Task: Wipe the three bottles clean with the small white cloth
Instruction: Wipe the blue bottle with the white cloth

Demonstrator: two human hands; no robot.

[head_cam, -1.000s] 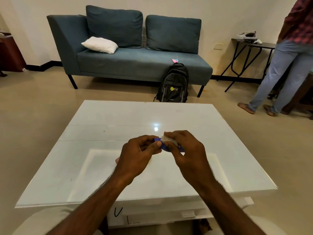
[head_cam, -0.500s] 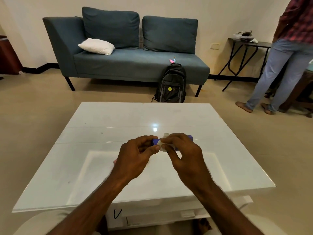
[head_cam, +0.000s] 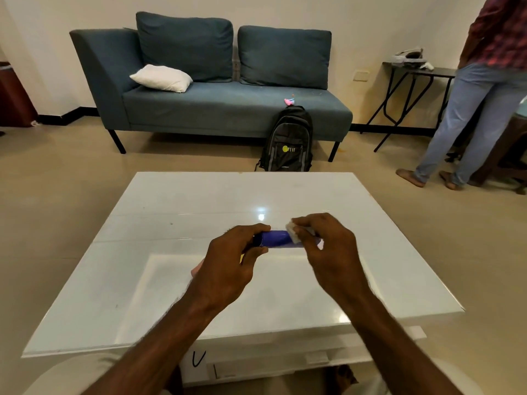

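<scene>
Stretching wide on every side of the hands, the white table (head_cam: pixel 159 280) lies bare out to its far edge, which stops short of a black backpack (head_cam: pixel 288 141) leaning on a blue sofa (head_cam: pixel 216 109); a standing person (head_cam: pixel 479 109) is far right, well apart. Above the table's middle, the left hand (head_cam: pixel 228 266) is curled closed around the left end of a blue bottle (head_cam: pixel 275 238) held level. The right hand (head_cam: pixel 328 252), wrist bent down, pinches a small white cloth (head_cam: pixel 293 232) against the bottle's right part with thumb and fingertips.
</scene>
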